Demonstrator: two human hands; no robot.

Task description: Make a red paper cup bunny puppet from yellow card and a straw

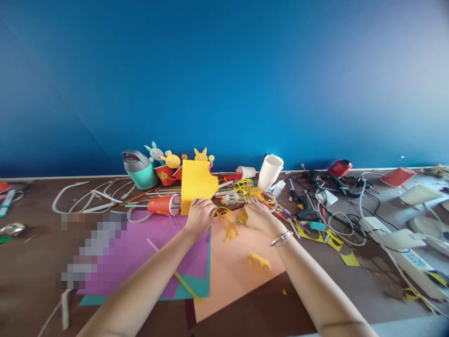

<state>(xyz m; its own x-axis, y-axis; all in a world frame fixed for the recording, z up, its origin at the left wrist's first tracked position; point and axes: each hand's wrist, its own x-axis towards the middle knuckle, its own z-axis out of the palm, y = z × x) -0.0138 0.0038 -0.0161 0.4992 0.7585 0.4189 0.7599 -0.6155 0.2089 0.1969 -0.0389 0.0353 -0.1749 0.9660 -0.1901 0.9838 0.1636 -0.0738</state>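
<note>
My left hand point(200, 216) is closed at the lower edge of a yellow sheet of paper point(196, 182), which stands upright with its right side cut away. To the right, my right hand point(257, 215) has its fingers curled down beside a small yellow paper cutout point(241, 216) with drawn marks. Those fingertips are partly hidden, so whether they grip the cutout is unclear. Yellow paper scraps point(228, 227) lie between the two hands. A white tape roll point(231, 197) sits just behind them. Under the hands is a peach paper sheet point(231, 267).
Purple paper point(140, 257) covers the left side. Behind it lies an orange paper cup point(161, 205). Paper animal figures point(172, 160) and a teal container point(142, 173) stand near the wall. On the right are white cups point(270, 172), a glue gun point(307, 208), cables and a power strip point(400, 252).
</note>
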